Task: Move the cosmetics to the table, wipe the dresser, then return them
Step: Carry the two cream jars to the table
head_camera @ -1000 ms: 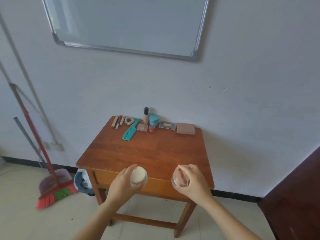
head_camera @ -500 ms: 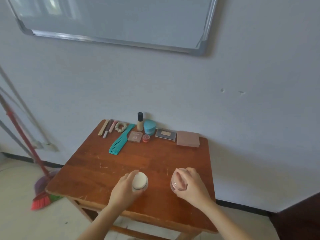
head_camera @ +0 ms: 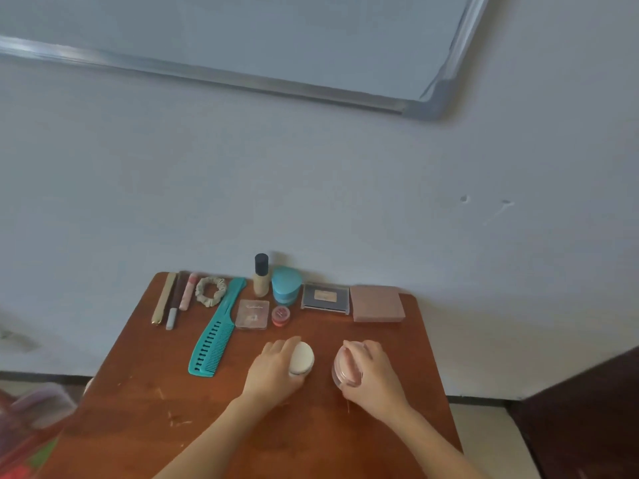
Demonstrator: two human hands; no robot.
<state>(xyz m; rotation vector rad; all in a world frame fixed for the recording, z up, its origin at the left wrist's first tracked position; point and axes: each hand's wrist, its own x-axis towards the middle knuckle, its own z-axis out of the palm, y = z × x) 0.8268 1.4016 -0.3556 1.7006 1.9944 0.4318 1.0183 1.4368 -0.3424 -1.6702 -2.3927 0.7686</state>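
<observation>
Nearing comb (head_camera: 216, 331): cream jar (head_camera: 301, 359), pink jar (head_camera: 345, 369)

High on the pale wall (head_camera: 311, 184), a whiteboard (head_camera: 242, 36) with a grey metal frame, lower right corner roughly above the far right corner of the counter (head_camera: 138, 426). Lower on the wall, up and right of that same corner, two small marks (head_camera: 465, 199). Along the wall's foot, a dark baseboard (head_camera: 480, 397) over pale floor (head_camera: 484, 440). Off the counter's right edge, dark brown furniture (head_camera: 587, 420), kind unclear. Off the near left corner, a blurred shape (head_camera: 31, 440) in red, green and pale purple, too smeared to name.
</observation>
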